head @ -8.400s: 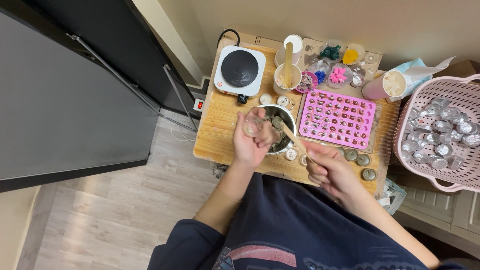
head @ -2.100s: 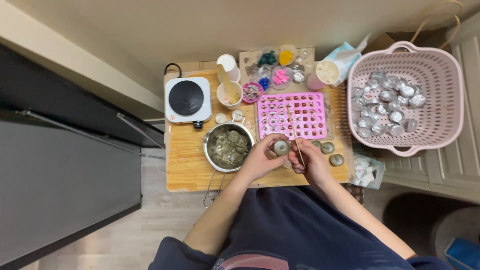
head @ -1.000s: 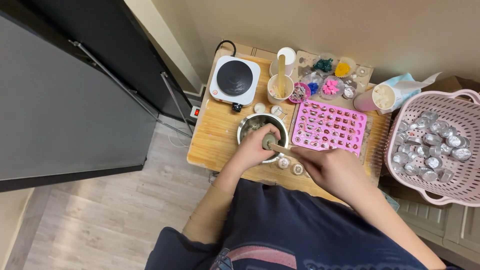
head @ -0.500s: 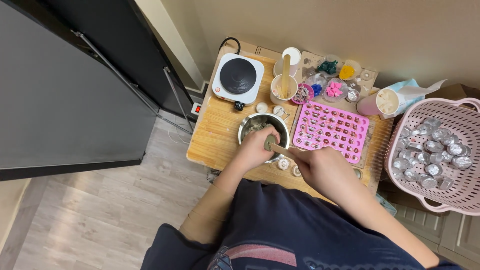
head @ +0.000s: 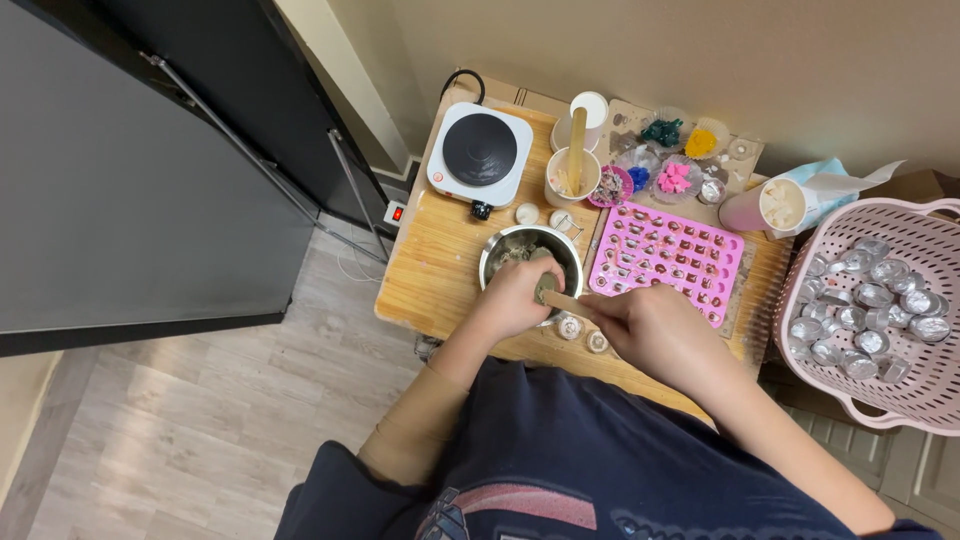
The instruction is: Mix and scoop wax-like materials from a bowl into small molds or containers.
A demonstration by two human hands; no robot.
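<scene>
Two hands of mine meet over the near edge of the small wooden worktop. My left hand is curled narrow at the near rim of the steel bowl, fingers closed around something small that I cannot make out beneath them. My right hand is closed on the wooden stick, whose far tip reaches the left hand at the bowl's rim. The bowl holds a greyish mix and sits near the middle of the worktop, just left of the pink silicone mould, whose small cavities look partly filled with something dark. Two little foil cups stand on the wood just near my knuckles. Farther off, the white single hotplate sits at the far left, with a paper cup holding flat wooden sticks beside it and small dishes of coloured bits along the far edge. Off to the right, a pink plastic basket holds many empty foil cups.
</scene>
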